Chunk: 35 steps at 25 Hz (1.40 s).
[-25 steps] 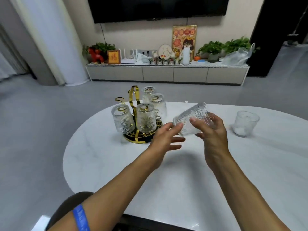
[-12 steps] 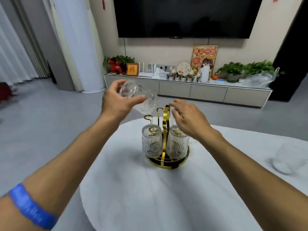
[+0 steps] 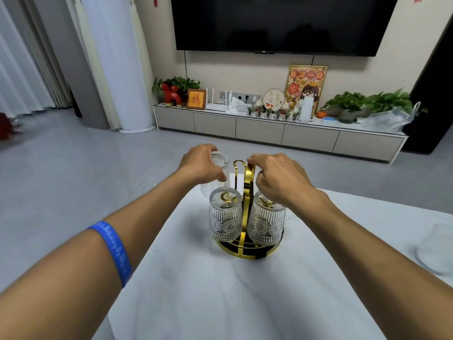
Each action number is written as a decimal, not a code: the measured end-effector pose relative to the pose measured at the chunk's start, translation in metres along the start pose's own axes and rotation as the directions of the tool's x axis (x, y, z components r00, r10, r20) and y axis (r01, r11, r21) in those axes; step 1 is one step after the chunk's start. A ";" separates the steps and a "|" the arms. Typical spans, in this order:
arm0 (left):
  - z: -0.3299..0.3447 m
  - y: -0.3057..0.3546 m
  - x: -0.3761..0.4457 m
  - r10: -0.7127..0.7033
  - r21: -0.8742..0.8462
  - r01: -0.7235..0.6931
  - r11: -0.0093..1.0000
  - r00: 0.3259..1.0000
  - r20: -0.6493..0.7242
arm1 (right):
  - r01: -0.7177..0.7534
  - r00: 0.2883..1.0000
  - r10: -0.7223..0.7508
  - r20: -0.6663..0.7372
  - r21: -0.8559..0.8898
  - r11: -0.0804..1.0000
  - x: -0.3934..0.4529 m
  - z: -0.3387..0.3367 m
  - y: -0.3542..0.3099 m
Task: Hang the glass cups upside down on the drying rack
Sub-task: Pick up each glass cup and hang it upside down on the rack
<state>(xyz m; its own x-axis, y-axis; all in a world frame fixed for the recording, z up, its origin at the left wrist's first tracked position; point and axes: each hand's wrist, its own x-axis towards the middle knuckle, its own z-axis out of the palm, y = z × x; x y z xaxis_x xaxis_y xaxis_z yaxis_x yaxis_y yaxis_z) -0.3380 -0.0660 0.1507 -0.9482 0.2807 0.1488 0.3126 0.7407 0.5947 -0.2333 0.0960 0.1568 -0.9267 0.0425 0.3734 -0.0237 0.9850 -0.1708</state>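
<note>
A gold drying rack [image 3: 248, 182] with a round black-and-gold base stands on the white table [image 3: 220, 295]. Two ribbed glass cups hang upside down on its near side, one left [image 3: 224, 220] and one right [image 3: 266, 225]. My left hand [image 3: 201, 165] grips another glass cup [image 3: 219, 160], bottom up, at the rack's far left side, partly hidden by the hand. My right hand [image 3: 274, 177] pinches the top of the rack's gold handle. A further glass cup [image 3: 438, 251] stands upright at the table's right edge.
Beyond the table lies grey floor, then a long low TV cabinet [image 3: 279, 130] with plants and ornaments under a wall-mounted TV. A white column [image 3: 115, 62] stands at the back left. The table's far edge runs just behind the rack.
My left hand has brought the cup down from above the rack to its far left side, now bottom up. My right hand has closed on the rack's handle. The view has moved closer.
</note>
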 end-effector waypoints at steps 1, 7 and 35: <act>0.006 -0.002 0.004 -0.041 0.001 0.041 0.999 0.998 0.043 | -0.005 1.000 0.005 0.001 -0.005 1.000 0.000 -0.001 0.001; 0.027 -0.005 0.012 -0.104 0.040 0.100 0.994 0.985 0.135 | 0.006 1.000 -0.006 -0.011 0.040 0.999 -0.005 0.006 0.003; 0.263 0.115 -0.133 0.236 0.172 -0.460 0.871 0.700 0.674 | -0.662 0.348 0.934 0.079 0.726 0.185 -0.214 0.044 0.331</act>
<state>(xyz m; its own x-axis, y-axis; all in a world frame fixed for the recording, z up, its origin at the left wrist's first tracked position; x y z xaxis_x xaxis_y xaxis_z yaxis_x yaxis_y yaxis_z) -0.1610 0.1430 -0.0086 -0.5514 0.7829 -0.2882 0.7179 0.6213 0.3142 -0.0591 0.4060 -0.0198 -0.3736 0.9220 -0.1014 0.3364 0.0328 -0.9411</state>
